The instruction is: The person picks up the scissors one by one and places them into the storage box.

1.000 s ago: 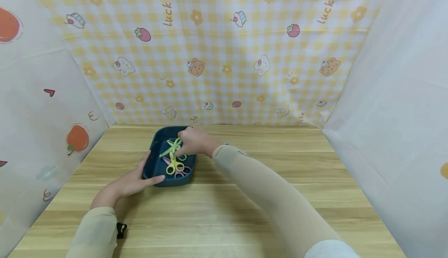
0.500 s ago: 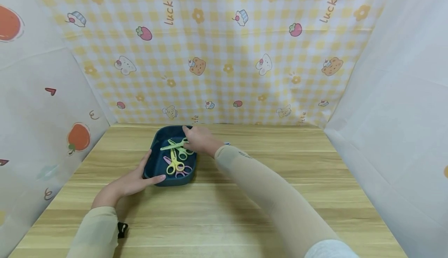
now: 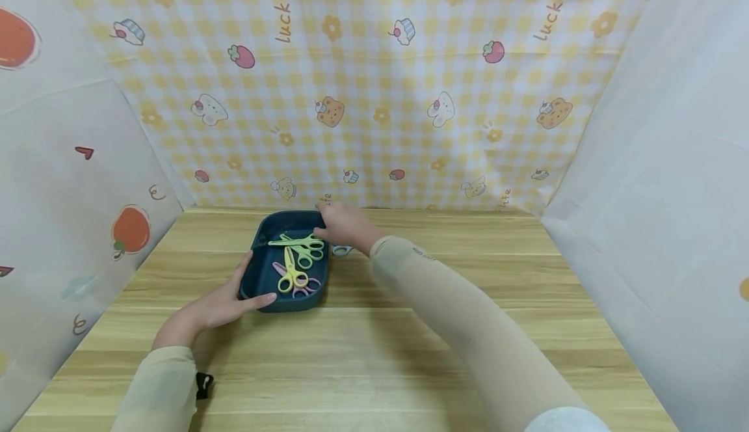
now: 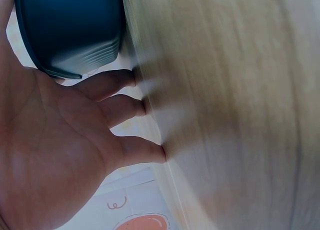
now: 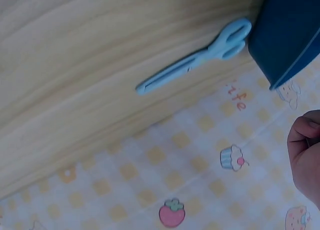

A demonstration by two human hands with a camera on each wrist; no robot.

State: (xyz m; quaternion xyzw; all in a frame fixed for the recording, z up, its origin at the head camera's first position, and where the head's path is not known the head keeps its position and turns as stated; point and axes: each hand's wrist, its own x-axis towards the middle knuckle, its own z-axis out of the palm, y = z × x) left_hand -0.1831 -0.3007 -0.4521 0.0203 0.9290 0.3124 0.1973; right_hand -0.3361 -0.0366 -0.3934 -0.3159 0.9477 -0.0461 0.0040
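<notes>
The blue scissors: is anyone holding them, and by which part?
Nobody holds the blue scissors; they lie on the table beside the tray.

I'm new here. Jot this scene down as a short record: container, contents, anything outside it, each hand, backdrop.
Container: dark blue tray on a wooden table
Contents: two green scissors, yellow scissors, pink scissors
Outside: blue scissors, right of the tray
Left hand: against the tray's left side, thumb at near rim
Right hand: by the far right corner; grip unclear
Backdrop: yellow checked cloth
</notes>
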